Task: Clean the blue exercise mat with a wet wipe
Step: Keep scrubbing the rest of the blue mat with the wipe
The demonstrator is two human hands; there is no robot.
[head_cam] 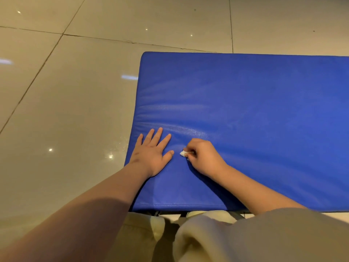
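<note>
The blue exercise mat (255, 110) lies flat on the floor, filling the right half of the view. My left hand (152, 153) presses flat on the mat near its left edge, fingers straight and spread. Just to its right, my right hand (203, 156) pinches a small crumpled white wet wipe (182, 153) against the mat surface. Only a bit of the wipe shows past my fingers. A glossy streak runs across the mat just beyond both hands.
Shiny beige floor tiles (66, 110) with dark grout lines surround the mat on the left and far side. My knees in beige trousers (143, 235) sit against the mat's near edge.
</note>
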